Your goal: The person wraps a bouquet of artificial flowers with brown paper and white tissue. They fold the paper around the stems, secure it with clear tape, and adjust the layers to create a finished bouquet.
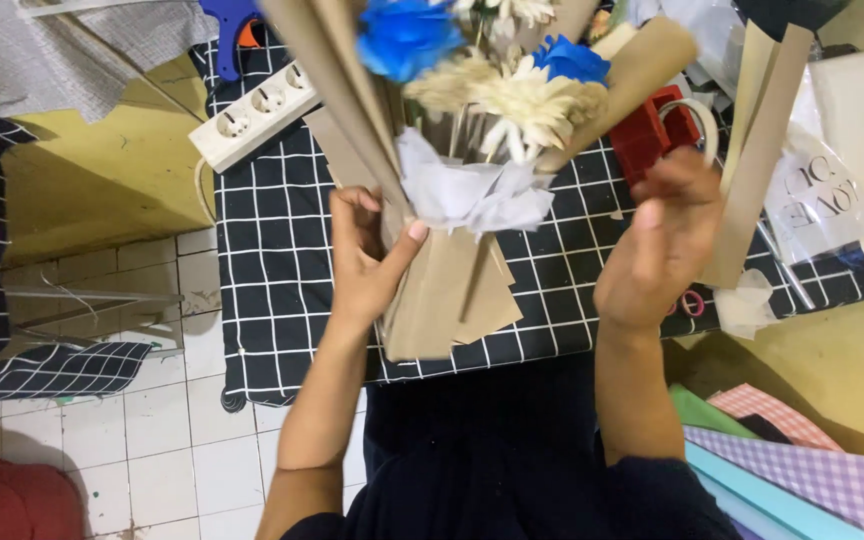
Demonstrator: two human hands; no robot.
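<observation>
The left hand [364,262] was closed around the narrow waist of the paper-wrapped bouquet [452,180], held above the checked worktop [282,250]. The right hand [664,240], beside the bouquet, pinched a tape roll [697,125]. The bouquet likely handled light; brown wrap creasable, white tissue and blooms fragile. Best grip: the waist.

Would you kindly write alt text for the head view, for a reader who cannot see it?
Seen from above, a person's left hand grips a bouquet of cream and blue flowers wrapped in brown paper, while the right hand reaches toward a roll of tape. Beneath lies a black-and-white grid cloth, with a white power strip at upper left.
</observation>
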